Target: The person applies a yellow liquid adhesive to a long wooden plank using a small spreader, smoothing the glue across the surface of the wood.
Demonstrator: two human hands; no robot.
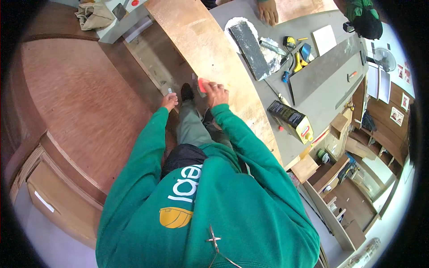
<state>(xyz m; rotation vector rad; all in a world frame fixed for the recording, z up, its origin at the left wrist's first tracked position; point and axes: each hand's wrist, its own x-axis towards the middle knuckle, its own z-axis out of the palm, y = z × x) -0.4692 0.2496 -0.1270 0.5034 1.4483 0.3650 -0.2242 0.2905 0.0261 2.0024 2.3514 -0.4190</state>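
Reddish-brown wood grain fills the left of the frame: a broad veneered panel (85,102) lying flat, with paler plywood edges showing at lower left. At upper left a beige cloth bag (94,15) sits slumped on a pale cabinet. Near the centre, the left hand (170,101) is curled around a small pale object (170,90), too small to identify, held low beside a grey trouser leg. Just right of it, the right hand (216,93) presses a small red-orange block (202,84) against the near edge of a long, light plywood board (210,58), fingers folded over the block. The board runs diagonally from top centre toward the lower right, its face pale and mottled. Beyond it, right of centre, the grey surface (321,102) carries a dark rectangular slab (249,49), a yellow-handled tool (297,62), a white sheet (324,39) and a black-and-yellow carton (291,120). Another person's hand (268,11) rests at the top. Wooden shelving (339,187) fills the lower right.
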